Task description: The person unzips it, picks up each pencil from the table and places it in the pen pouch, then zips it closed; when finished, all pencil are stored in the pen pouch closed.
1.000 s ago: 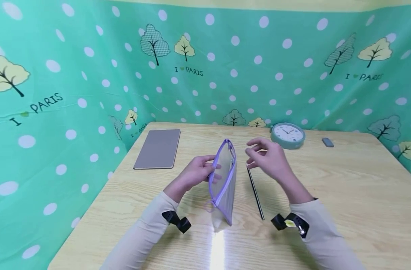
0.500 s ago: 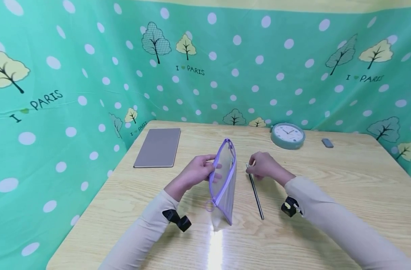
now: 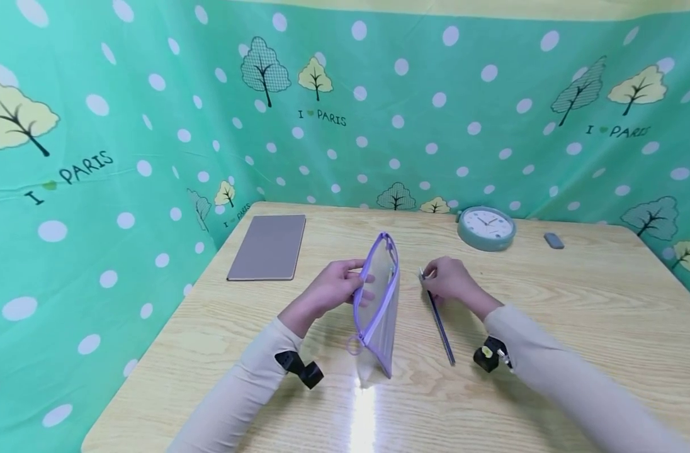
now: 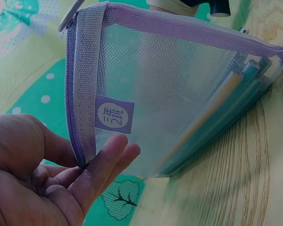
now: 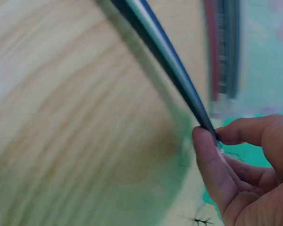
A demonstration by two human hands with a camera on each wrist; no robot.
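Note:
A see-through mesh zip pouch (image 3: 381, 314) with purple edging stands on its side, its zipped mouth spread apart toward the person. My left hand (image 3: 335, 286) grips the left edge of that mouth between thumb and fingers. Several pencils (image 4: 221, 96) lie along the bottom inside the pouch, seen through the mesh in the left wrist view. To the right of it, my right hand (image 3: 449, 280) pinches a dark pencil (image 3: 440, 327) near its far end with thumb and fingertips. In the right wrist view the shaft of this pencil (image 5: 174, 70) slants away from the fingertips.
A grey notebook (image 3: 268, 247) lies at the back left of the wooden table (image 3: 520, 302). At the back right are a round teal clock (image 3: 486, 228) and a small grey-blue eraser-like block (image 3: 553, 240). A green patterned curtain (image 3: 345, 126) encloses the back and left.
My right hand came down from above and took hold of the pencil's far end. The pencil has shifted slightly right. My left hand keeps its grip on the pouch.

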